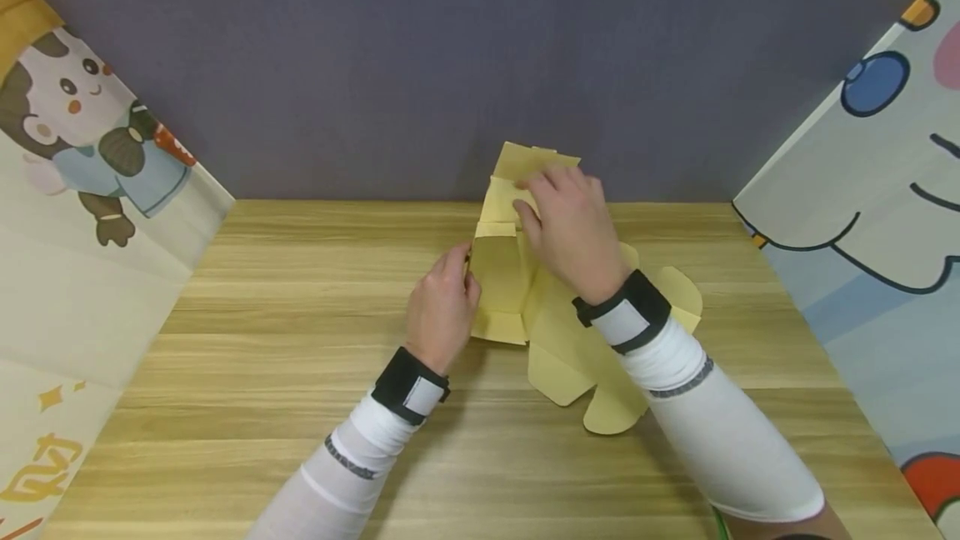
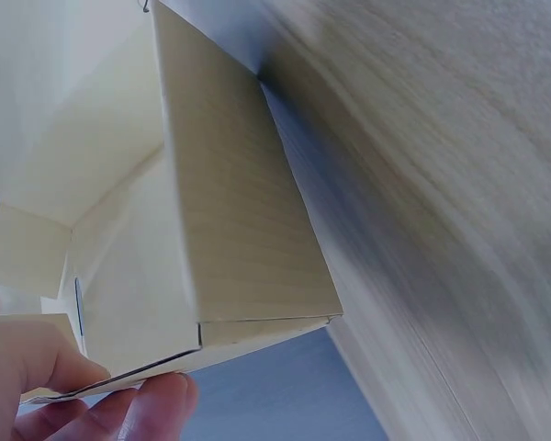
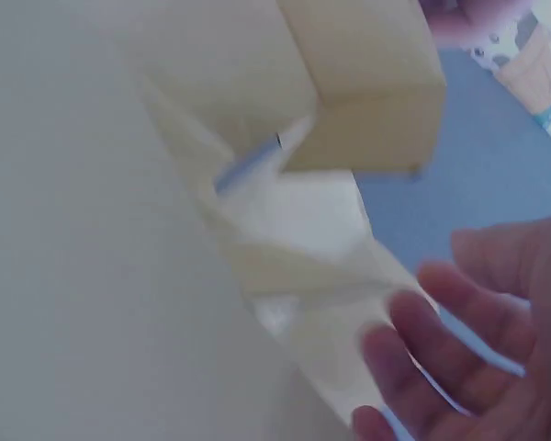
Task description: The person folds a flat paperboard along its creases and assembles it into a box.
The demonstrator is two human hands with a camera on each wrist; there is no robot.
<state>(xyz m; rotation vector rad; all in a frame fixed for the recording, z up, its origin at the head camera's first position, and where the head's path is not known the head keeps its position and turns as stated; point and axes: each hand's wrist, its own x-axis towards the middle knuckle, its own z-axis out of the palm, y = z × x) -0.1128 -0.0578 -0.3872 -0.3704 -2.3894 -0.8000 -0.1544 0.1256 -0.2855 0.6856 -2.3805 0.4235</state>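
Head view: pale yellow, partly folded cardboard box (image 1: 497,273) sat mid-counter, toward the back, on the light wood-grain counter (image 1: 300,315). Left part had standing walls; a flat cardboard section (image 1: 573,336) with rounded tabs (image 1: 613,413) spread to the right, under the right forearm. Upper flap (image 1: 521,161) pointed toward the plain dark grey wall (image 1: 375,65).

Left hand (image 1: 442,302) pinched the box's left wall; left wrist view showed thumb inside, fingers outside the cardboard edge. Right hand (image 1: 573,227) was over the box's far end near the upper flap, fingers spread and loosely bent, nothing pinched; couldn't tell whether fingertips touched the cardboard. Right wrist view was blurry.

Both arms wore white sleeves (image 1: 720,423) and black wrist straps (image 1: 651,302) with pale patches. Side panels: left one had a cartoon figure (image 1: 82,98) in blue, right one a big white cartoon character (image 1: 825,207).
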